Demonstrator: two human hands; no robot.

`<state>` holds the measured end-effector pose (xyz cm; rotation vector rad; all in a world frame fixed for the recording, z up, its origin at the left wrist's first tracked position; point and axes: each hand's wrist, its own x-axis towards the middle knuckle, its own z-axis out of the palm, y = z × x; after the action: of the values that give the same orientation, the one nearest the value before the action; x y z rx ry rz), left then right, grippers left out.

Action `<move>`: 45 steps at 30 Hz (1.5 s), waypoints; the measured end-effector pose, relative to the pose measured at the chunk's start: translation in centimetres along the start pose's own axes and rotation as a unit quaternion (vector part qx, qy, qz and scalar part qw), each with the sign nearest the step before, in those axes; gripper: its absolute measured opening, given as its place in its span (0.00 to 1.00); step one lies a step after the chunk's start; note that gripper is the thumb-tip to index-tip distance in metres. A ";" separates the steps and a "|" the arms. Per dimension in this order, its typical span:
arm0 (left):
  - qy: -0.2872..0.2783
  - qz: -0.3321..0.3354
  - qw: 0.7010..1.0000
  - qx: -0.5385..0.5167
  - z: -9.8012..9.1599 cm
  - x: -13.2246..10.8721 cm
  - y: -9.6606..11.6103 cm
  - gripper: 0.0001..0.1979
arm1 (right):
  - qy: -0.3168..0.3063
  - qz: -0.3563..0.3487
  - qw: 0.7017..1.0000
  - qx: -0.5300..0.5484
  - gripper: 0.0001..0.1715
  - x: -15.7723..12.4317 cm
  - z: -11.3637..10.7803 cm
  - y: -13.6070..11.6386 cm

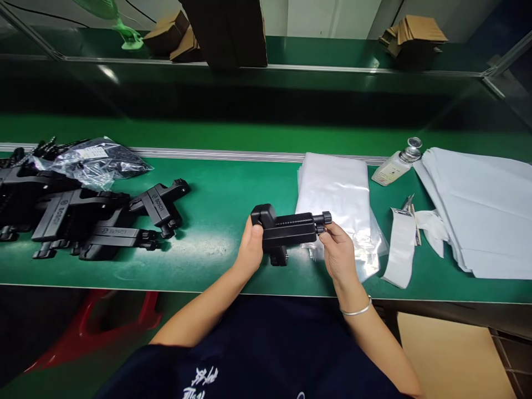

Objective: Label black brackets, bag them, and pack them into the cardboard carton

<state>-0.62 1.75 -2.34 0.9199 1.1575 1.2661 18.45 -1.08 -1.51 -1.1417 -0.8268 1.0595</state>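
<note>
Between my hands, above the front of the green bench, is a black clamp-like device [288, 231] with a ribbed slot along its body. My left hand [251, 248] is wrapped around its left end. At the other end, my right hand [339, 249] has thumb and fingers closed on the knob end. More devices of the same look lie piled at the left, some marked BOSCH, among them a single black device [160, 206] at the pile's right side. Clear plastic bags [334, 185] lie in a stack just behind my right hand.
A plastic bag of dark parts [102, 160] rests behind the pile. To the right are a pump bottle [393, 169], a white label strip [399, 249] and white sheets [490, 210]. Cardboard boxes [236, 33] and a green fan [124, 33] stand on the upper shelf.
</note>
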 end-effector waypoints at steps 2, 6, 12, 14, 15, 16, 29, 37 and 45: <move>-0.007 0.041 0.999 0.011 0.0 -0.3 -0.2 0.32 | 0.032 -0.004 0.999 0.005 0.18 0.0 0.1 0.1; -0.024 0.068 0.997 0.015 -0.2 -0.6 -0.2 0.34 | 0.046 -0.009 0.999 -0.002 0.17 -0.1 0.3 0.1; 0.013 -0.048 0.994 -0.097 0.7 0.3 0.5 0.31 | 0.007 -0.019 0.999 -0.048 0.14 -0.3 0.2 -0.6; 0.036 -0.111 0.983 -0.144 1.1 0.8 0.8 0.29 | -0.013 -0.040 0.997 -0.058 0.17 -0.7 0.3 -0.9; 0.045 -0.145 0.975 -0.162 1.2 1.1 0.9 0.27 | -0.030 -0.054 0.996 -0.068 0.21 -1.1 0.4 -1.1; 0.050 -0.176 0.968 -0.175 1.3 1.4 1.1 0.26 | -0.049 -0.070 0.993 -0.087 0.24 -1.5 0.5 -1.2; -0.009 -0.252 0.945 -0.209 1.4 2.6 2.6 0.27 | -0.189 -0.239 0.919 -0.252 0.25 -4.4 0.9 -1.4; -0.165 -0.097 0.976 -0.104 1.9 -0.1 4.2 0.34 | 0.007 0.134 0.986 0.099 0.22 -2.0 0.9 0.6; -0.303 -0.024 0.953 -0.005 2.0 -0.6 5.1 0.38 | -0.053 0.076 0.996 -0.018 0.34 -1.7 1.9 1.4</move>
<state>0.26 1.89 3.14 1.1596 0.6780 0.8524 15.88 -2.06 -2.43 -1.2009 -0.8558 1.2439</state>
